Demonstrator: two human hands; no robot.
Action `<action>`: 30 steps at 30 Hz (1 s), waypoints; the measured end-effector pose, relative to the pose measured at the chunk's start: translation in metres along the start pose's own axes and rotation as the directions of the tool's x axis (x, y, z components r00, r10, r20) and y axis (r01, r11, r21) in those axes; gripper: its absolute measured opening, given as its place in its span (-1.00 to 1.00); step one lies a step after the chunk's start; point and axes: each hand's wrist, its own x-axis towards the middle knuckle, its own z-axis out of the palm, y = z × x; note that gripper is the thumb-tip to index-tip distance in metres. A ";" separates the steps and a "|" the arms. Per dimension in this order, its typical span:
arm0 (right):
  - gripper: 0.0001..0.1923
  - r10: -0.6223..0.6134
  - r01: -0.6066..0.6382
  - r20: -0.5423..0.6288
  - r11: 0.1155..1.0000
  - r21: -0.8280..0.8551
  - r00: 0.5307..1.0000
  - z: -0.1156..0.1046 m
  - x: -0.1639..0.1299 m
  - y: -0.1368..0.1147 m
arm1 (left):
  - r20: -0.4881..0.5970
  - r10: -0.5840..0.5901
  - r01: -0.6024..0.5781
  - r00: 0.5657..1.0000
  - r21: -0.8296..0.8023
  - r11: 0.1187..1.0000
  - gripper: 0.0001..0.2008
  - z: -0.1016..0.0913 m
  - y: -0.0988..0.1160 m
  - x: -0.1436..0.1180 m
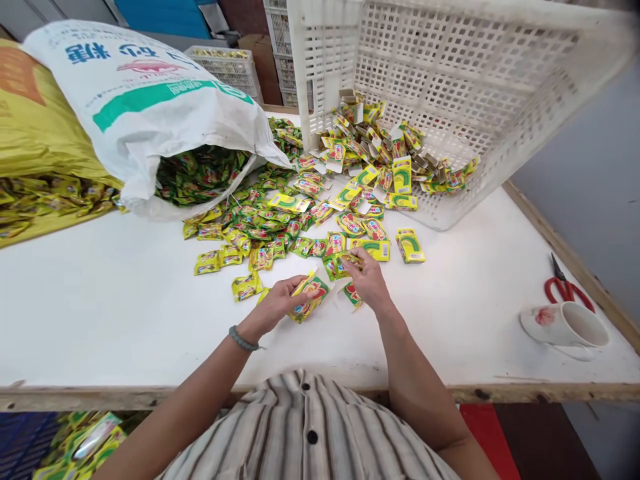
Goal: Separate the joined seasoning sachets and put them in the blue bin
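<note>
Head view: left hand [280,301] is gripping a small stack of sachets [309,297], fingers closed around it, just above the white table [100,313]. Right hand [367,277] is pinching another sachet [343,261] at the near edge of the loose sachet pile [265,227], likely feeding the stack. Pile is spilling from the white sack [150,100] lying on its side. Small boxes [395,167] are tumbling from the tipped white crate [450,87], so both stay reachable. Mug [565,325] and scissors [565,288] are sitting well apart, right.
</note>
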 end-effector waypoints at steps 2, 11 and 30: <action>-0.83 0.003 0.002 0.134 0.999 -0.034 0.991 -0.002 -0.001 -0.002 | -0.019 0.034 -0.033 0.999 0.050 0.998 -0.57 -0.004 -0.001 -0.003; -0.95 -0.035 0.069 0.248 0.989 -0.129 0.968 0.010 -0.006 -0.003 | -0.023 0.039 -0.038 0.999 0.074 0.997 -0.59 -0.001 -0.005 -0.007; -0.88 -0.089 0.091 0.022 0.990 -0.109 0.996 0.027 -0.010 0.001 | -0.120 -0.021 -0.009 0.993 -0.243 0.970 -0.53 -0.002 -0.005 -0.003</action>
